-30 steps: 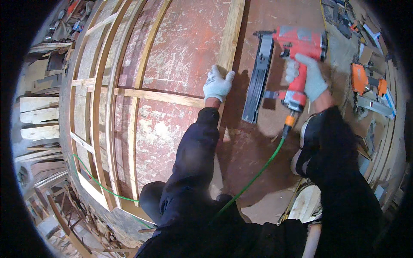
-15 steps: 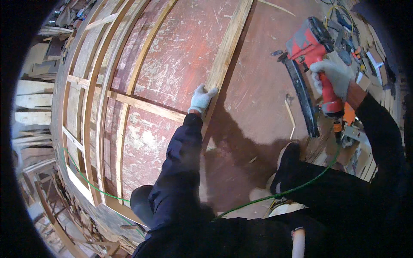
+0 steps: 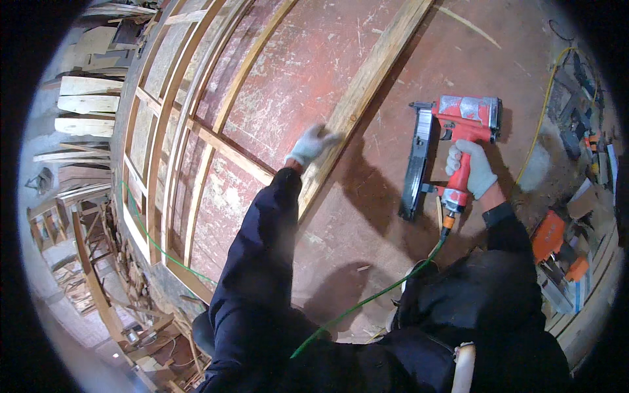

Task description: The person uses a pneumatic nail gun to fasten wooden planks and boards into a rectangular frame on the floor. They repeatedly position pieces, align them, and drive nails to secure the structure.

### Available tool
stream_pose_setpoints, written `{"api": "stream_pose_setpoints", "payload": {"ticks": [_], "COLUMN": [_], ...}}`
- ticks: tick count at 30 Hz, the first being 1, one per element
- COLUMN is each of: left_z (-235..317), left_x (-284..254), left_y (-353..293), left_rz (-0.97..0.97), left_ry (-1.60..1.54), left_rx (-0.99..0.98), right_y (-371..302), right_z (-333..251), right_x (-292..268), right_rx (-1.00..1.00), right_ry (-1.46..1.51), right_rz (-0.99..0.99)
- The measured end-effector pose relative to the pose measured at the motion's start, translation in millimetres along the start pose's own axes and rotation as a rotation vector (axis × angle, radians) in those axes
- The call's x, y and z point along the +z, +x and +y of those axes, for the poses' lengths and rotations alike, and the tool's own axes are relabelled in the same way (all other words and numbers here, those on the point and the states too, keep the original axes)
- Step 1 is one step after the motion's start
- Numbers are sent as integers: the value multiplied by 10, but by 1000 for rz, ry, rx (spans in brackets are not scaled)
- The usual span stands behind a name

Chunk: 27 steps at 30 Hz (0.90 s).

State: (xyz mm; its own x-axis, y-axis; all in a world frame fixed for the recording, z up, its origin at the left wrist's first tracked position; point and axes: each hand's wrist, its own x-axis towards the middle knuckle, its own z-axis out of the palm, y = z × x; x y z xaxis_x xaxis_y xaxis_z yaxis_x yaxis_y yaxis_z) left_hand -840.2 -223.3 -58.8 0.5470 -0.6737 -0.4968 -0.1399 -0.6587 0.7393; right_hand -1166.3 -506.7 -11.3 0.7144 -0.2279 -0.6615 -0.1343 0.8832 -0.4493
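Observation:
My right hand [image 3: 474, 168], in a pale work glove, is wrapped round the handle of a red and grey pneumatic nail gun [image 3: 464, 116]. Its long black magazine [image 3: 416, 167] hangs to the left of the handle, and a green air hose [image 3: 377, 297] runs from the handle's base toward my body. Also gloved, my left hand [image 3: 310, 145] is at the near part of a long wooden board [image 3: 370, 82], its fingers apart and reaching over the board's left edge. A crosspiece [image 3: 232, 154] meets that board just below the left hand. The nail gun is apart from the wood.
Slatted wooden framing [image 3: 171, 98] extends left over a scuffed reddish panel [image 3: 288, 72]. Stacked wood pieces [image 3: 88, 103] and scraps [image 3: 121, 288] are at the far left. Tools, an orange object [image 3: 548, 236] and a yellow cord [image 3: 538, 137] lie on the right.
The nail gun has moved left and turned, coming closer to the board. My left hand has loosened from its hold on the board. The view has shifted to the right.

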Motion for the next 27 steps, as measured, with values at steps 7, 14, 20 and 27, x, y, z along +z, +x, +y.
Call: {"api": "stream_pose_setpoints", "payload": {"ticks": [7, 14, 20, 27], "left_z": [643, 704, 614, 645], "left_x": [215, 215, 294, 327], "left_y": [568, 699, 787, 772], "left_rz": [-7, -5, 93, 114], "left_ry": [-10, -13, -61, -198], "left_rx": [-126, -181, -154, -186], "right_y": [402, 594, 778, 784], "right_z": [471, 461, 390, 326], "right_x": [-94, -60, -80, 11], "right_rx": [-1, -43, -80, -106], "right_ry": [269, 356, 374, 377], "right_rz": [-242, -277, -365, -336]}}
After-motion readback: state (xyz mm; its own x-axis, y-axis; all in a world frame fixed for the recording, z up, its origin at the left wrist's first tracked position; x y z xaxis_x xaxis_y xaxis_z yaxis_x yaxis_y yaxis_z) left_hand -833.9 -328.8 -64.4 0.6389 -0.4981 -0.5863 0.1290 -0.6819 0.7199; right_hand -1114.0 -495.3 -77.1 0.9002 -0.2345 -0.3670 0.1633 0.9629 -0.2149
